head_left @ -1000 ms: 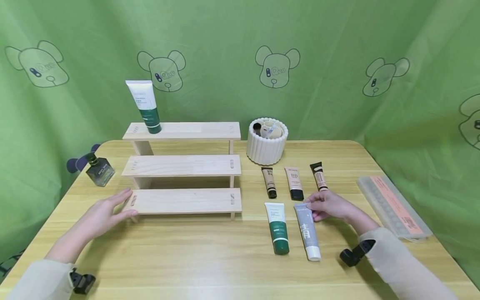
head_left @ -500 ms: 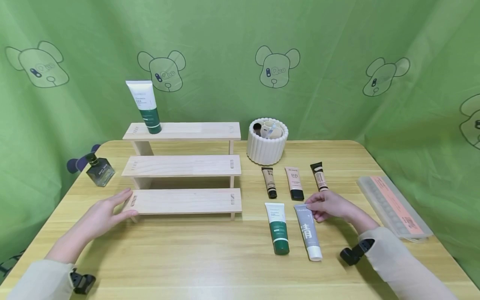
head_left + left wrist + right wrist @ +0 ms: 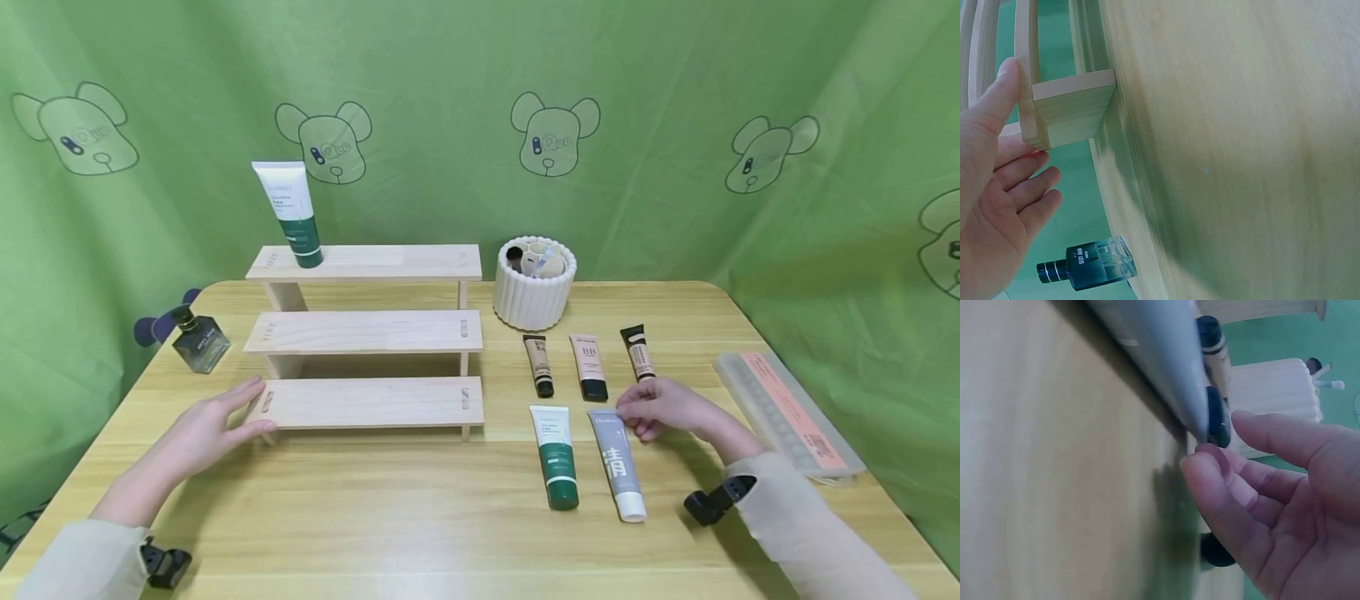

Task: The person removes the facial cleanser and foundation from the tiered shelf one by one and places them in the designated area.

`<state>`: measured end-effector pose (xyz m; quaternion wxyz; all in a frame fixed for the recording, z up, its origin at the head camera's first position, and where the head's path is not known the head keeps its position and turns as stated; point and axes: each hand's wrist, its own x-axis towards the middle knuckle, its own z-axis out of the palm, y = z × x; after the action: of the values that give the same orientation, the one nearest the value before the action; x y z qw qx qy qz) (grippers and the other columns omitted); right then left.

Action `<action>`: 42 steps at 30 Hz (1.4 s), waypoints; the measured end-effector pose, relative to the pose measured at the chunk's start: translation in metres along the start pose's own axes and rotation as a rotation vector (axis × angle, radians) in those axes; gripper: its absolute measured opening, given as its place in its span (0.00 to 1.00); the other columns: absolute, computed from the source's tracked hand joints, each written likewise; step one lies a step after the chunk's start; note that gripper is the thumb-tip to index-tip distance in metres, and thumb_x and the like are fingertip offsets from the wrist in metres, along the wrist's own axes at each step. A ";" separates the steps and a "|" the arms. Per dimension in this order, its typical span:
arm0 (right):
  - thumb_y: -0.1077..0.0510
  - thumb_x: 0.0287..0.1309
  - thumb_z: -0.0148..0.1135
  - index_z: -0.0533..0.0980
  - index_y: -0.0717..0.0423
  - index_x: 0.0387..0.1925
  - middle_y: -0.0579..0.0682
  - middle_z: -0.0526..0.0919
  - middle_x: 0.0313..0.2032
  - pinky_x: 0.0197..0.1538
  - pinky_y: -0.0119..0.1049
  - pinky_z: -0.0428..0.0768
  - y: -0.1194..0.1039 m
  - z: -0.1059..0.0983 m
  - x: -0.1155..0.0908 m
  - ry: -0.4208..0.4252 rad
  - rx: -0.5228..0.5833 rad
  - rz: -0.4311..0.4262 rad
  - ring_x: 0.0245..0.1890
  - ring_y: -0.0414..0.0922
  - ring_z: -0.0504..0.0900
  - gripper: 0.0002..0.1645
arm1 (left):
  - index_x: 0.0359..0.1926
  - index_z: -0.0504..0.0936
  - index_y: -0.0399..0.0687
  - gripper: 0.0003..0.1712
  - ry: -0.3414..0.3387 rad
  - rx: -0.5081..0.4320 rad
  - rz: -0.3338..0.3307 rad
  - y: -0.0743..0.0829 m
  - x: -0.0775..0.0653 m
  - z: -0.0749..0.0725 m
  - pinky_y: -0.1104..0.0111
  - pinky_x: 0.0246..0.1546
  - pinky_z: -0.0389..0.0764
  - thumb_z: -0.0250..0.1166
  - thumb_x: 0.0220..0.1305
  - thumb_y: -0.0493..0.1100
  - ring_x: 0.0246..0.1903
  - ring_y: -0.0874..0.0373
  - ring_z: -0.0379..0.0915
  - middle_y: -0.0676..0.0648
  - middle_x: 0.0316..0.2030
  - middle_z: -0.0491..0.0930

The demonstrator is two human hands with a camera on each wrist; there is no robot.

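Note:
My left hand (image 3: 202, 437) grips the left end of the lowest tier of a three-tier wooden display shelf (image 3: 367, 403), thumb at the front edge and forefinger behind the corner in the left wrist view. A grey-blue cosmetic tube (image 3: 615, 462) with a white cap lies flat on the table. Its crimped end is right beside the fingertips of my right hand (image 3: 663, 408). In the right wrist view the fingers are loosely bent near that tube end, with nothing visibly held. Left of it lies a white-and-green tube (image 3: 555, 458); a similar white-and-green tube (image 3: 292, 212) stands cap-down on the top tier.
Behind the right hand lie a beige tube (image 3: 538, 365), a pink BB cream tube (image 3: 588, 367) and a black-ended tube (image 3: 637, 352). A white ribbed brush holder (image 3: 534, 287) stands at the back. There is a perfume bottle (image 3: 200, 342) at left and a flat clear case (image 3: 787, 412) at right.
My right hand has shifted slightly right, its fingertips coming off the grey-blue tube's end. The tube has rolled a little and its cap end moved slightly right. The left hand stays put.

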<state>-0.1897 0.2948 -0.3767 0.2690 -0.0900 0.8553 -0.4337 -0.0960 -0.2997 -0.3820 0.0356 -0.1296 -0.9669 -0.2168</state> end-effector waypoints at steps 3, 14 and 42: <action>0.60 0.60 0.57 0.70 0.76 0.45 0.56 0.77 0.27 0.30 0.39 0.83 -0.005 -0.005 -0.002 0.013 -0.010 -0.010 0.26 0.46 0.78 0.20 | 0.61 0.64 0.27 0.41 0.003 0.000 0.001 0.000 0.000 0.000 0.41 0.54 0.61 0.63 0.58 0.55 0.55 0.29 0.59 0.29 0.60 0.60; 0.61 0.61 0.55 0.66 0.78 0.51 0.57 0.77 0.28 0.34 0.43 0.83 -0.046 -0.023 0.001 0.063 -0.058 -0.125 0.30 0.53 0.79 0.23 | 0.61 0.63 0.28 0.41 -0.005 -0.005 -0.008 0.000 -0.001 -0.001 0.41 0.54 0.61 0.63 0.58 0.55 0.55 0.29 0.58 0.29 0.61 0.60; 0.58 0.59 0.60 0.72 0.63 0.50 0.59 0.77 0.38 0.39 0.42 0.82 -0.249 0.003 0.082 0.111 -0.143 -0.410 0.35 0.53 0.79 0.19 | 0.61 0.64 0.28 0.41 0.002 -0.004 0.004 -0.001 0.000 0.001 0.42 0.54 0.62 0.64 0.58 0.54 0.55 0.30 0.59 0.30 0.61 0.60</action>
<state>-0.2765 0.1100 -0.2123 0.1207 -0.2566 0.8612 -0.4218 -0.0967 -0.3003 -0.3834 0.0368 -0.1311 -0.9662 -0.2190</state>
